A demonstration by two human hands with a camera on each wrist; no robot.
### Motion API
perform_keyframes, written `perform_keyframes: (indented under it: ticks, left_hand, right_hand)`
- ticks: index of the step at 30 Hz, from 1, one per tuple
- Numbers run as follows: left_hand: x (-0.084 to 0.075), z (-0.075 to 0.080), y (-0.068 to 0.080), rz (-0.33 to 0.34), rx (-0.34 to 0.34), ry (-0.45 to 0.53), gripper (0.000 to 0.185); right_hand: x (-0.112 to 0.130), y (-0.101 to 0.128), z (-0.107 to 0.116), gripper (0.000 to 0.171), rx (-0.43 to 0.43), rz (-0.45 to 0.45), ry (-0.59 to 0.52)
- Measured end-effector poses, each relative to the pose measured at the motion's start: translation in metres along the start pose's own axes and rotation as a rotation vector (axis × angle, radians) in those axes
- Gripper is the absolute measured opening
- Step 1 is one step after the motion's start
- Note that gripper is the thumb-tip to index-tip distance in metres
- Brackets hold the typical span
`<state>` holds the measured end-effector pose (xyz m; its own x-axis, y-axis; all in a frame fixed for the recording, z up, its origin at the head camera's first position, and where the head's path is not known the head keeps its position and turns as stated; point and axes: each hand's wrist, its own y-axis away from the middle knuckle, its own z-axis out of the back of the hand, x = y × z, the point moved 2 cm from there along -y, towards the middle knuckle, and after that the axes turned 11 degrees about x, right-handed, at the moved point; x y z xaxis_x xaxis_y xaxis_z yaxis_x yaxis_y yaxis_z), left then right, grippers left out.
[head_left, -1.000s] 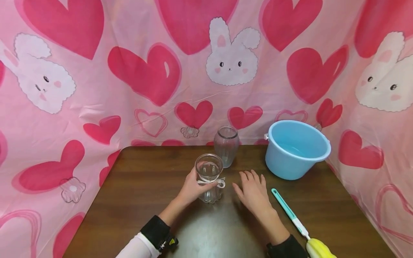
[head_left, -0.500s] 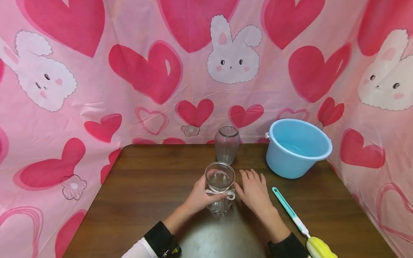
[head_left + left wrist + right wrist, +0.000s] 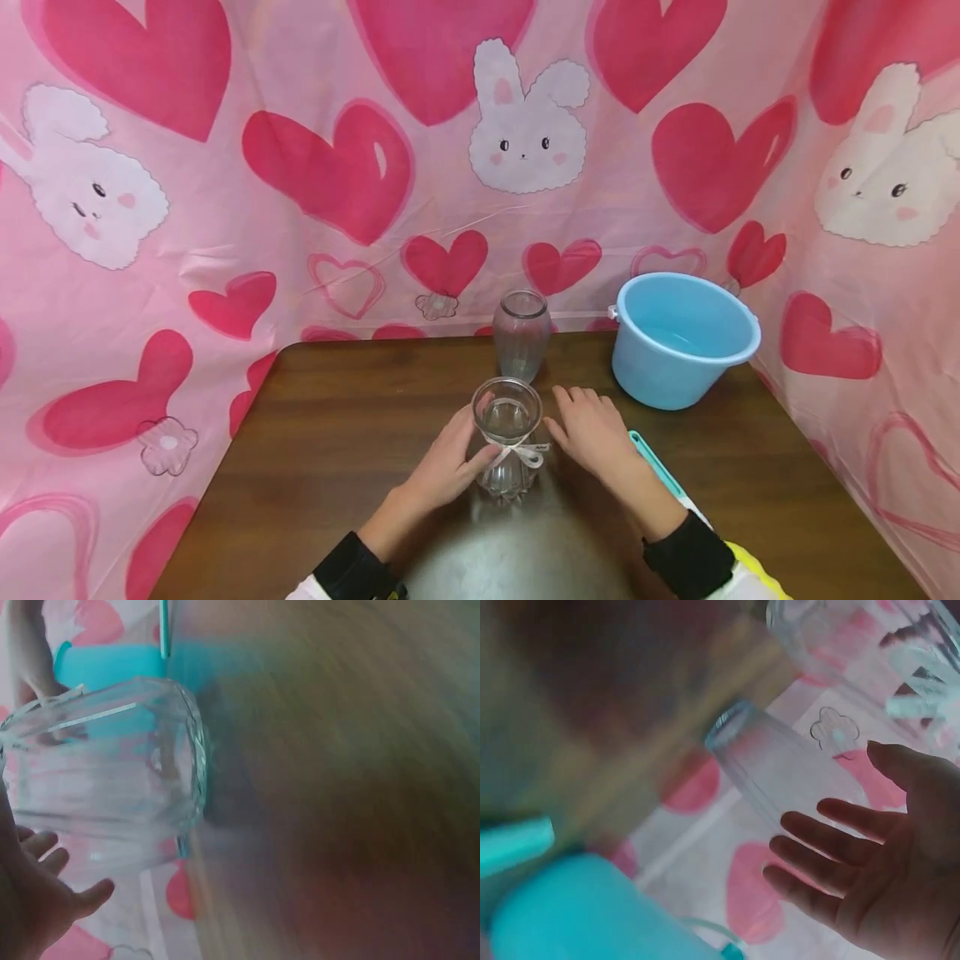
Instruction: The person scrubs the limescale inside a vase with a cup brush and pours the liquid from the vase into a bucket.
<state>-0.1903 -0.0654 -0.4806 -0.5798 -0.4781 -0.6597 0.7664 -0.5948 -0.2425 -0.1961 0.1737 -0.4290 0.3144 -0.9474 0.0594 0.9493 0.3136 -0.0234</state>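
A clear glass vase (image 3: 507, 477) stands upright near the middle of the table, a white ribbon bow (image 3: 529, 454) tied round its neck. My left hand (image 3: 447, 458) is at the vase's left side, fingers and thumb spread rather than curled round it; the left wrist view shows the loose fingers (image 3: 56, 859) beside the glass (image 3: 97, 776). On the other side my right hand (image 3: 594, 429) is held low over the table, its thumb near the vase. Its palm and relaxed fingers (image 3: 817, 836) are bare in the right wrist view. Behind stands a taller glass vase (image 3: 522, 346).
A light blue bucket (image 3: 656, 379) stands at the back right. A brush with a teal and white handle (image 3: 655, 462) and a yellow head (image 3: 750, 562) lies at the right, partly covered by my right arm. Pink printed cloth (image 3: 345, 208) hangs behind the table (image 3: 337, 417).
The bow-tied vase has moved right and a little nearer, carried in my left hand, whose fingers have since loosened from it. My right hand stays close by, its forearm now over part of the brush.
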Motion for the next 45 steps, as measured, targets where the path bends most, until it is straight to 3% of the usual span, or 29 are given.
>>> perform_keyframes:
  ticks: [3,5,9,14,17,23,27,31,38,45]
  left_hand:
    - [0.004,0.009,0.015,-0.046,-0.056,-0.146,0.059]
    - [0.006,0.016,0.022,-0.023,-0.086,-0.247,0.055]
    - [0.009,0.029,0.029,0.103,-0.07,-0.418,0.057]
    - [0.015,0.041,0.032,0.248,-0.025,-0.549,0.061]
    - [0.019,0.044,0.033,0.285,-0.003,-0.564,0.062]
    - [0.028,0.042,0.035,0.303,0.017,-0.563,0.06]
    - [0.031,0.041,0.035,0.321,0.024,-0.554,0.059]
    - [0.032,0.042,0.035,0.343,0.037,-0.549,0.06]
    - [0.032,0.042,0.032,0.356,0.054,-0.554,0.061]
    - [0.034,0.039,0.036,0.382,0.083,-0.553,0.061]
  right_hand:
    - [-0.007,-0.001,0.013,0.044,-0.035,0.065,0.073]
    - [-0.015,0.0,0.02,0.038,-0.067,0.101,0.11]
    - [-0.034,0.006,0.025,0.03,-0.07,0.129,0.142]
    - [-0.055,0.015,0.016,0.03,0.09,0.08,0.11]
    - [-0.063,0.023,0.005,0.033,0.185,0.036,0.085]
    - [-0.082,0.039,-0.007,0.044,0.293,-0.081,-0.028]
    - [-0.097,0.049,-0.012,0.037,0.401,-0.161,-0.087]
    - [-0.106,0.056,-0.02,0.029,0.486,-0.153,-0.107]
    - [-0.1,0.057,-0.024,0.021,0.411,-0.076,-0.106]
    - [-0.075,0.047,-0.003,0.02,0.267,-0.04,-0.236]
